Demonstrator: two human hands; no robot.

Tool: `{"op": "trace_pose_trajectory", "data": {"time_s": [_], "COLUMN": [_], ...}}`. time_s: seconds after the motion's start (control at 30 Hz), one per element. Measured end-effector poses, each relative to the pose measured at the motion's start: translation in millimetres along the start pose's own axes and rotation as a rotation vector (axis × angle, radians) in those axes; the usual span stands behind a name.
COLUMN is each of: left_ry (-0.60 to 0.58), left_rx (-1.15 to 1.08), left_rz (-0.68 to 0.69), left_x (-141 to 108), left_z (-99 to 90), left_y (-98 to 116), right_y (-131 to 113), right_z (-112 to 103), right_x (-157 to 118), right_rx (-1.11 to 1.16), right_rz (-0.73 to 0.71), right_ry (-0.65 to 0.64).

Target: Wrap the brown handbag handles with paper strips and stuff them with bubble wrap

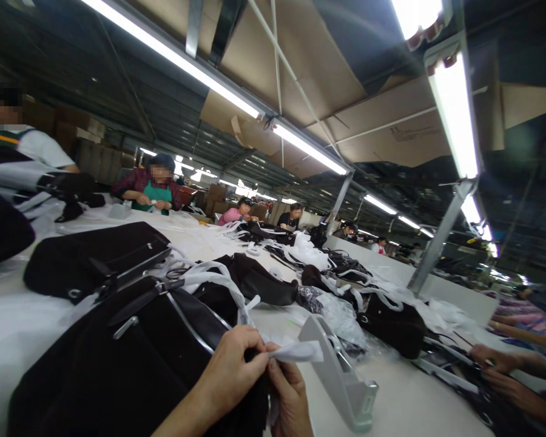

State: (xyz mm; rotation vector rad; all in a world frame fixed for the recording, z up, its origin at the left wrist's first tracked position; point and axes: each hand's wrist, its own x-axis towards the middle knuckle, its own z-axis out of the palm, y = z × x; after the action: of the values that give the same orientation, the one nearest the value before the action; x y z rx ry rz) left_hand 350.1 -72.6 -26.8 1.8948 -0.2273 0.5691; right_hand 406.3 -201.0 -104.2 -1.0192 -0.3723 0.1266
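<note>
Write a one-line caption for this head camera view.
Left hand and right hand pinch a white strip by a black bag on a white worktable, co-workers beyond.

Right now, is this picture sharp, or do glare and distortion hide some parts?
In the head view, long white fluorescent lights glare at upper right, the wide lens bends the grey metal posts and ceiling, the black fabric bag loses detail in shadow, and the left hand and right hand on a white fabric strip look sharp.
</note>
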Motion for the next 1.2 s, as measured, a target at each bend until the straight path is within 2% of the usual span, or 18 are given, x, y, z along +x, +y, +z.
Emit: {"op": "trace_pose_trajectory", "data": {"time_s": [0.1,0.17,0.23,0.27,0.33,0.37,0.47,0.5,0.57,0.63,0.73,0.83,1.03,1.2], "left_ry": [-0.004,-0.016,-0.028,-0.032,-0.038,-0.04,-0.032,-0.026,-0.019,-0.012,0.033,0.085,0.115,0.092], "left_rx": [0.054,0.069,0.07,0.067,0.063,0.06,0.034,0.023,0.006,0.005,0.045,0.123,0.276,0.397], "left_rz": [0.009,0.003,-0.003,-0.005,0.003,0.014,0.057,0.065,0.068,0.062,0.036,0.034,0.067,0.046], "left_x": [-0.8,-1.0,-1.0,-1.0,-0.8,-0.5,0.3,0.5,0.2,-0.7,-2.2,-3.1,-3.8,-6.1], "left_z": [-0.8,-1.2,-1.6,-1.9,-2.3,-2.4,-2.0,-1.7,-1.1,-0.7,0.0,1.1,2.2,-0.7], "left_y": [2.2,2.8,3.0,3.0,2.3,1.7,-0.8,-1.6,-2.4,-2.2,-1.1,-1.0,-0.2,9.6], "right_y": [-23.2,-55.2,-95.5,-115.2,-145.6,-154.0,-151.8,-145.1,-130.5,-120.5,-116.6,-118.0,-122.1,-126.2], "right_z": [-9.3,-16.8,-15.8,-10.3,9.9,22.8,57.0,63.8,69.4,67.4,60.7,56.7,56.8,55.4], "right_x": [1.5,5.5,9.2,10.2,9.6,8.3,3.3,2.3,2.2,4.9,11.2,16.2,27.1,35.4], "right_rx": [-0.015,-0.134,-0.399,-0.599,-1.008,-1.182,-1.571,-1.666,-1.786,-1.769,-1.59,-1.456,-1.394,-1.303], "right_rz": [0.022,-0.102,-0.353,-0.461,-0.592,-0.61,-0.544,-0.503,-0.423,-0.328,-0.186,-0.12,-0.126,0.03], "right_ry": [0.022,0.059,0.082,0.042,-0.093,-0.185,-0.445,-0.48,-0.453,-0.389,-0.34,-0.317,-0.393,-0.528]}}
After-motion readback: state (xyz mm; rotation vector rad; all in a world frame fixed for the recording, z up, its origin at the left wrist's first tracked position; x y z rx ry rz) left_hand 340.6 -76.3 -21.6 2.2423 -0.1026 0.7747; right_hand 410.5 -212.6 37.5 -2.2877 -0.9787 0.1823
